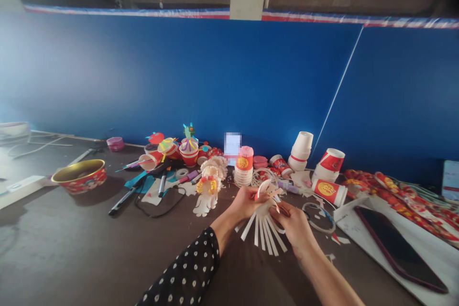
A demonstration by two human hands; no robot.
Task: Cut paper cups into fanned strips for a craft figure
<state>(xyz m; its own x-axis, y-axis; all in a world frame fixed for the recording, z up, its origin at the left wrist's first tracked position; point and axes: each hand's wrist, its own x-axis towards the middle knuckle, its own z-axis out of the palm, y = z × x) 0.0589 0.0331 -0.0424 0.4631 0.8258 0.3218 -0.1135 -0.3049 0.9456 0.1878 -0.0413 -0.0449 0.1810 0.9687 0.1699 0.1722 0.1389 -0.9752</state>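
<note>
A white paper cup point(264, 229) with a red band is slit into long strips that fan out downward, several of them hanging free over the table. My left hand point(246, 204) grips the cup from the left, near its uncut part. On the other side, my right hand point(297, 228) is closed with thumb and fingertips pinched at the upper ends of the strips. Its fingertips are partly hidden by the paper. Just left of my hands lies a cut-paper figure point(208, 190) with scalloped white edges and yellow-red trim.
Behind my hands stands a stack of cups point(244, 172). A phone point(399, 248) lies on a white box lid point(349, 222) at right. Tape rolls point(321, 217) and paper scraps are nearby. At left are a gold-lined bowl point(81, 179), a marker point(122, 201) and decorated cups point(189, 153).
</note>
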